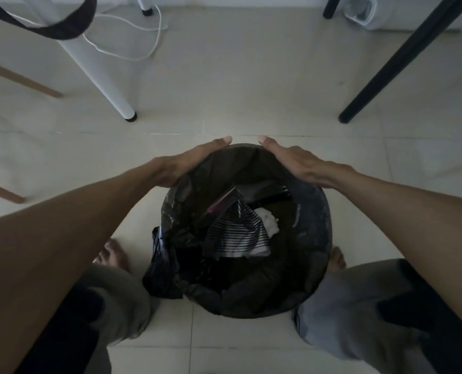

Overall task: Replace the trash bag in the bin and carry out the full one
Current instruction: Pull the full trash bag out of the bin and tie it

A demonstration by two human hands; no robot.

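Observation:
A round dark bin (324, 238) stands on the tiled floor between my feet, lined with a black trash bag (181, 233) whose edge folds over the rim. Inside lie a striped wrapper (238, 236), white crumpled paper (269, 222) and dark packaging. A loose flap of the bag hangs outside on the near left. My left hand (189, 160) rests flat on the far left rim, fingers stretched along it. My right hand (300, 161) lies the same way on the far right rim. Neither hand visibly grips the bag.
A white table leg (100, 76) slants at the back left with a white cable (143, 36) on the floor behind it. A black leg (394, 63) slants at the back right. Wooden legs (22, 79) sit far left. A dark strap (49, 28) hangs top left.

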